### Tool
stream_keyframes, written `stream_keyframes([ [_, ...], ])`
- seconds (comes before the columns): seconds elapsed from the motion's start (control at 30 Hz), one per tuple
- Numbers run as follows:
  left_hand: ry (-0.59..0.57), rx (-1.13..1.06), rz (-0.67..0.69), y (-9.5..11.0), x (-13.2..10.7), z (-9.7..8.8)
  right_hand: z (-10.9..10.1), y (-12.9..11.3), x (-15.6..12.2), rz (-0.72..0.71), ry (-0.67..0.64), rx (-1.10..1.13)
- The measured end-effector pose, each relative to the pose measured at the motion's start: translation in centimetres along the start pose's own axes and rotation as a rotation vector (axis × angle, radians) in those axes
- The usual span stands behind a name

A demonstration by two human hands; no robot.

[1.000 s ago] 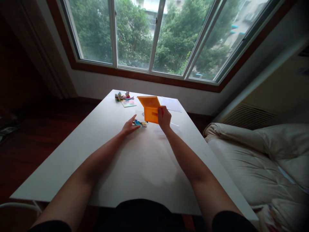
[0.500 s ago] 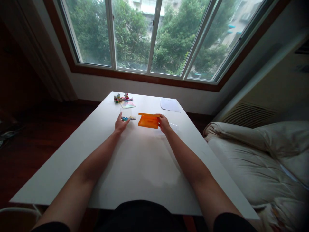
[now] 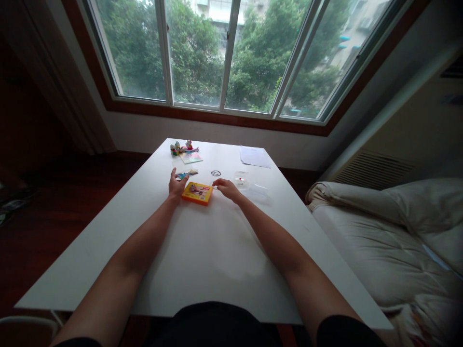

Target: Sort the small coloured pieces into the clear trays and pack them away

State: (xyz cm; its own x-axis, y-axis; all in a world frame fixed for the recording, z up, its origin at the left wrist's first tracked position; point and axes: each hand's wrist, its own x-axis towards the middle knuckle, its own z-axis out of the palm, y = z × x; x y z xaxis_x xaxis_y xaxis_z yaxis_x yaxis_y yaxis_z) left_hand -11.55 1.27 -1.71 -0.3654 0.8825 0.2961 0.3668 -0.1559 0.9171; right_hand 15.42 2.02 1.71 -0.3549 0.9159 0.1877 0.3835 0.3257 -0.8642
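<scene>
A flat orange box (image 3: pixel 197 193) with a yellow printed face lies between my hands, low over or on the white table, printed face up. My left hand (image 3: pixel 176 186) is at its left side, fingers apart, with the thumb by the box's far left corner. Just behind that hand is a small heap of coloured pieces (image 3: pixel 188 174), partly hidden by the fingers. My right hand (image 3: pixel 227 189) has its fingertips closed at the box's far right corner. Beyond the box lies a small round black-and-white piece (image 3: pixel 216 173).
A clear tray (image 3: pixel 241 179) with a tiny red piece stands right of my right hand, beside another clear piece (image 3: pixel 261 191). Small toy figures (image 3: pixel 175 148) and a colourful card (image 3: pixel 191 157) are at the back left, white papers (image 3: pixel 254 157) at the back right. A sofa (image 3: pixel 365 236) flanks the table.
My right hand has brought the orange box left and nearer to me; its printed face now shows instead of the plain orange inside. The round piece and the clear tray have come into view.
</scene>
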Motion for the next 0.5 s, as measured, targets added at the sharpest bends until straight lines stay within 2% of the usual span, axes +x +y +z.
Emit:
stream_keyframes([
  [0.07,0.046,-0.026,-0.046,0.4,-0.3,0.1,-1.7,0.1,0.4,-0.073,0.172,-0.251],
  [0.13,0.034,-0.016,-0.039,1.0,-0.7,0.2,-4.2,0.5,0.7,-0.052,0.396,-0.445],
  [0.2,-0.003,0.029,0.018,1.8,-1.1,0.3,-6.9,1.2,1.0,0.073,0.582,-0.594],
  [0.23,-0.021,0.055,0.055,2.3,-1.3,0.4,-8.2,1.7,1.2,0.167,0.622,-0.648],
  [0.3,-0.063,0.096,0.133,3.3,-1.7,0.6,-10.3,2.8,1.5,0.336,0.573,-0.715],
  [0.37,-0.110,0.113,0.200,4.3,-2.0,0.9,-11.6,4.1,1.8,0.443,0.438,-0.762],
  [0.5,-0.206,0.084,0.255,5.3,-2.7,1.7,-11.6,5.6,2.7,0.496,0.223,-0.822],
])
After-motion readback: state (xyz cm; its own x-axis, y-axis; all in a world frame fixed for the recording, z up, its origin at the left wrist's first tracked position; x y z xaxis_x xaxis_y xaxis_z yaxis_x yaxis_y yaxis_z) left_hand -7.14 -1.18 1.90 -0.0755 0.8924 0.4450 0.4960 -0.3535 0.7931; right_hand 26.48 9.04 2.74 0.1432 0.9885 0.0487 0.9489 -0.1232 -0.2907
